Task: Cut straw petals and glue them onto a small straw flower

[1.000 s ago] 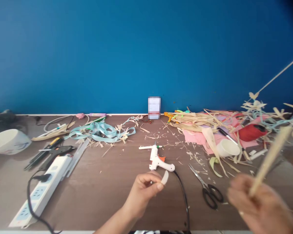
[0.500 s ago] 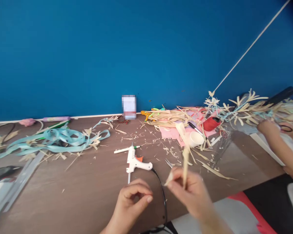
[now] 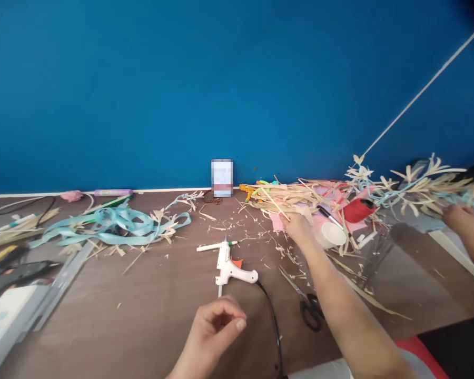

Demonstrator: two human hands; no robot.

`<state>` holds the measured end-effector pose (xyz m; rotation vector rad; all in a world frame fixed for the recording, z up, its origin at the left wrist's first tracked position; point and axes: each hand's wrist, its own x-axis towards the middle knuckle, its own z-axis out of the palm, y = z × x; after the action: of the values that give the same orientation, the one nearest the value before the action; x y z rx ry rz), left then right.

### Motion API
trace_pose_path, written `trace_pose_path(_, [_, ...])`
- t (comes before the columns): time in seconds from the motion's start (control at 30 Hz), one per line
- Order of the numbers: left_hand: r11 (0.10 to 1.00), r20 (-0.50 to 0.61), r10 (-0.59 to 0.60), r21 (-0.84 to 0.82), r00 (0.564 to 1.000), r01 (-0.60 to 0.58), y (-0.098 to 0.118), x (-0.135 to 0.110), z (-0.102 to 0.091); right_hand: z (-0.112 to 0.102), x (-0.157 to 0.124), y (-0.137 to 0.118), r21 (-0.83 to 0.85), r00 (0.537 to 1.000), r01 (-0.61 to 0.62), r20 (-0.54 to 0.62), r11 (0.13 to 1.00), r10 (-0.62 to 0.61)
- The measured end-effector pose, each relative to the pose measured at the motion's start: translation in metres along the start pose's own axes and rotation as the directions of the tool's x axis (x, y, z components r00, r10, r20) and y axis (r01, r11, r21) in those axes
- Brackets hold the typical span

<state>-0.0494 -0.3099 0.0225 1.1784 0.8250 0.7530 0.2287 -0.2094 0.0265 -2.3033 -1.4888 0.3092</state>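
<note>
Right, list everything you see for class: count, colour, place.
Glue gun: 1, white, centre
Pistol-shaped tool: 1, black, far left
Power strip: 1, white, front left
Ribbon: tangle, light blue, left
Scissors: 1, black handles, front right
Fibre strips: many, beige, back right
Sheets: uncounted, pink, under fibre strips
Spool: 1, red, right
Pen: 1, black and white, beside spool
Round piece: 1, white, beside pen
Flowery sprays: several, pale, far right
Panel: 1, white, against blue wall
Table: 1, brown, below
Co-worker's hand: 1, right edge
Left hand: 1, bottom centre
Right hand: 1, at fibre strips
</note>
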Motion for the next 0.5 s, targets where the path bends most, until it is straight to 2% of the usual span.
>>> trace_pose_path(0.1, [1.0,-0.007,0.003,-0.003,1.0,-0.003,0.002,0.001,-0.002,0.005,0.012,0.014,-0.016,0.994,-0.034,0.103,0.999,0.035])
trace_pose_path(0.23, [0.999,-0.048,-0.023,-0.031,0.999,0.022,-0.001,0.002,-0.003,0.001,0.013,0.025,-0.045,0.985,-0.041,0.166,0.998,0.048])
trace_pose_path(0.5, [0.999,0.015,-0.021,-0.031,1.0,0.022,0.003,0.002,0.009,0.018,0.032,0.008,-0.128,0.981,0.028,0.195,0.991,-0.002])
